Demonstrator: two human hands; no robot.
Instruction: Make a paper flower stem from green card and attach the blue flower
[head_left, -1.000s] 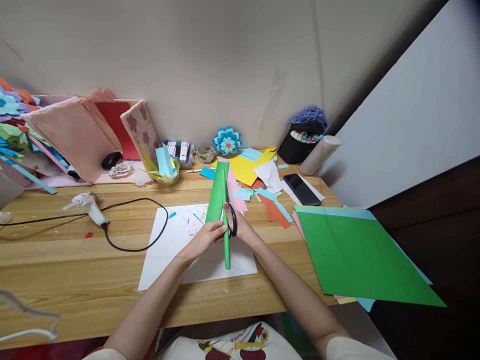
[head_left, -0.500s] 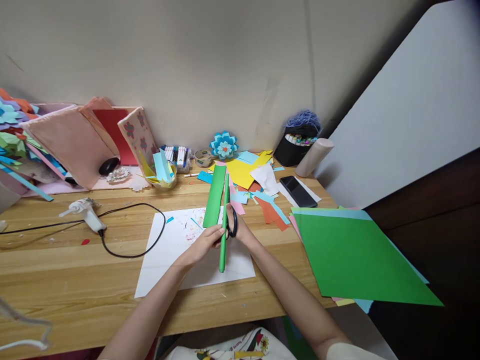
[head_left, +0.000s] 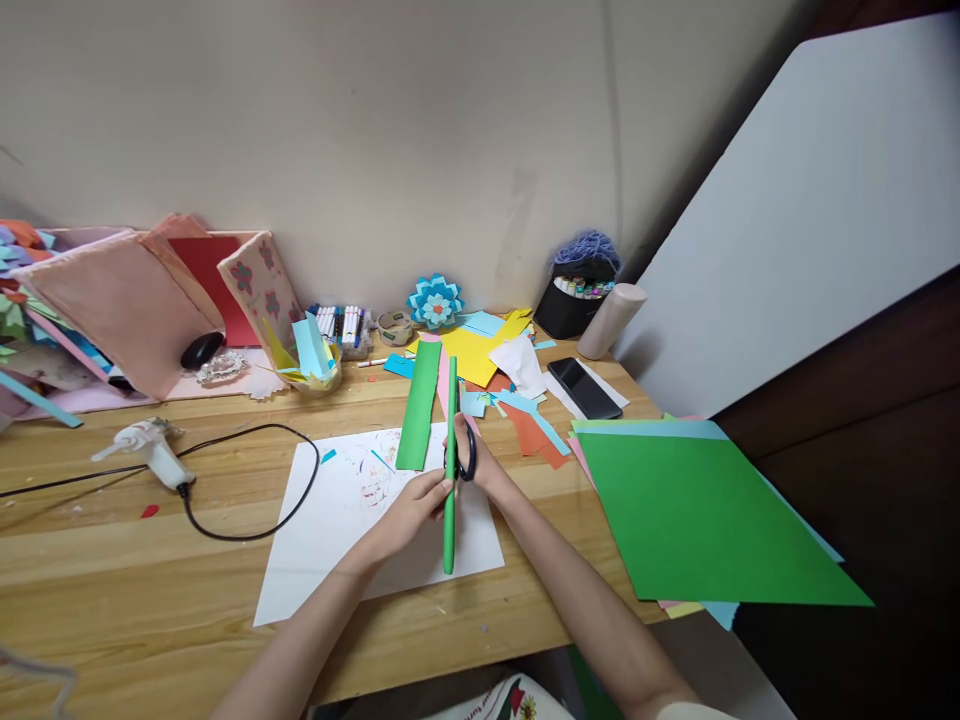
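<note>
My left hand (head_left: pixel 421 508) is closed around a narrow green rolled paper tube (head_left: pixel 449 540), which stands lengthwise over the white sheet (head_left: pixel 315 560). In my right hand (head_left: pixel 480 462) is a pair of scissors with dark handles (head_left: pixel 469 450). The scissors are right against the tube, and their blades are mostly hidden behind it and my fingers. Just beyond my left hand lies a flat green paper strip (head_left: pixel 419 405), partly over the white sheet.
A hot glue gun (head_left: pixel 154 450) with a looping black cable lies left. Behind are a blue paper flower (head_left: pixel 436 302), a tape roll (head_left: pixel 394 327), paper scraps (head_left: pixel 469 355) and a pen holder (head_left: pixel 568 305). A phone (head_left: pixel 585 388) and stacked green sheets (head_left: pixel 705 515) are at right.
The whole view has shifted slightly. Both hands, with the green tube and scissors, have come a little nearer to me. The grips look the same.
</note>
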